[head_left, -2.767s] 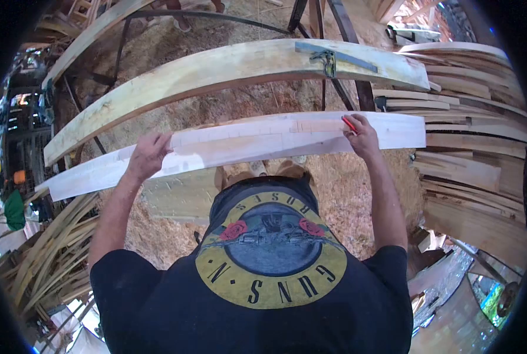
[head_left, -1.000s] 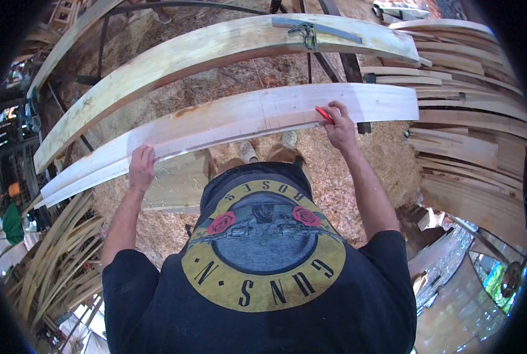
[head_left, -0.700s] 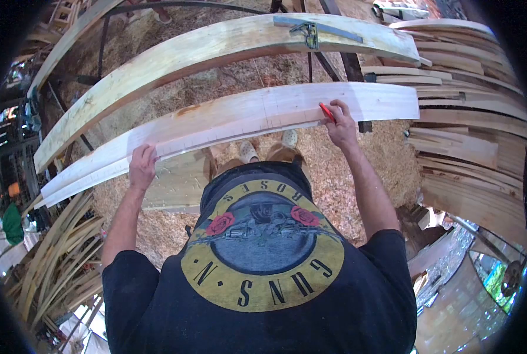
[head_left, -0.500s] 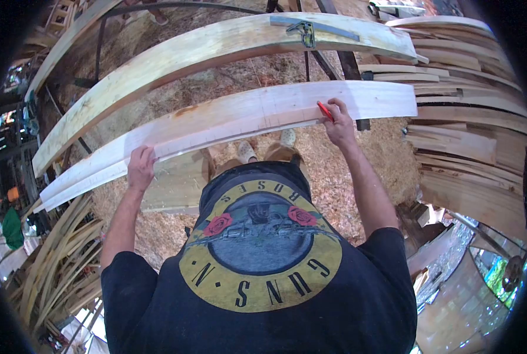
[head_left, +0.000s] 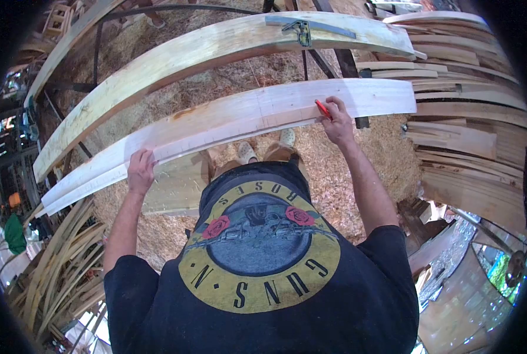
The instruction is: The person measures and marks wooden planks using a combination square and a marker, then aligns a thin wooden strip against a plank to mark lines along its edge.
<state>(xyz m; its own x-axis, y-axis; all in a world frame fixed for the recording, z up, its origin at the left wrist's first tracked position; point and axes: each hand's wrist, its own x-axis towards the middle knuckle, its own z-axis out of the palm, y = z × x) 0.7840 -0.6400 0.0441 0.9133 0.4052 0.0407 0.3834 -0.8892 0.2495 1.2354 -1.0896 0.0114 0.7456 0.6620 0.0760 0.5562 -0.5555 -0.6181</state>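
Observation:
A long pale plank (head_left: 216, 112) lies crosswise in front of me, looking curved in this wide view. Along its near edge runs a thin wooden batten (head_left: 216, 139), with small tick marks on the wood close by. My left hand (head_left: 140, 171) is closed over the batten and the near edge toward the left, fingertips on top. At the right part of the same edge is my right hand (head_left: 337, 121), closed with a red pencil (head_left: 322, 108) between its fingers. Its lower fingers touch the edge; how firmly they grip it is hidden.
Beyond lies a second, thicker beam (head_left: 175, 65) carrying a metal square (head_left: 303, 32). Stacked boards (head_left: 470, 109) fill the right side. Thin curved strips (head_left: 54, 265) are piled at lower left. Wood shavings (head_left: 381, 159) cover the ground around my feet.
Both hands keep their places on the plank, and the red pencil stays in my right hand. Only a slight shift of the camera view shows.

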